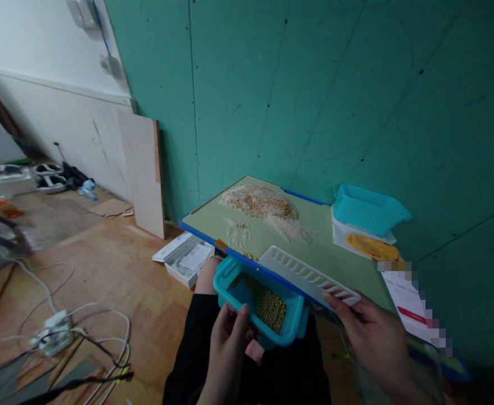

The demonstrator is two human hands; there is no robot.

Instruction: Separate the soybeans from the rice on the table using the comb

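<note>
My left hand [230, 332] grips the near rim of a turquoise plastic tub [294, 329], thumb at the edge and fingers curled. Round yellowish beans [270, 306] lie in the tub, mostly toward its right end. The tub is below the front edge of a pale green, blue-edged tabletop [205, 216]. In my right hand [367, 323] is one end of a white slotted plastic strip [287, 261], lying along that edge. Farther back, a heap of white grains mixed with beans [257, 201] covers part of the top. A few loose beans [249, 256] sit near the front edge, just above the tub.
A second turquoise tub [369, 209] stands at the tabletop's right rear, by a yellow item [371, 246] and a printed paper [411, 309]. A green wall [247, 112] rises behind. On the floor are an open white box [185, 261] and a power strip [55, 334] with cables.
</note>
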